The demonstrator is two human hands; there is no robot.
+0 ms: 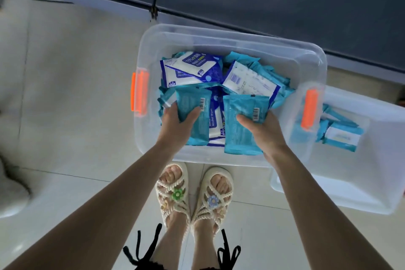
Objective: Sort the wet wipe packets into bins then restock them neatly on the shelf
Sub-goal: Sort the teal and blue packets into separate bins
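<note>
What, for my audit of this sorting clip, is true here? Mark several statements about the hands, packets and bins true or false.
1. The left hand holds a teal plastic wet wipe packet. True.
2. The right hand holds a white-and-blue alcohol wipe packet. False: it holds another teal packet.
3. The large clear plastic bin with orange latches contains teal and white-and-blue packets. True.
4. The second clear plastic bin on the right is empty. False: teal packets lie in it.
5. The person stands barefoot. False: cream rope sandals are on the feet.
</note>
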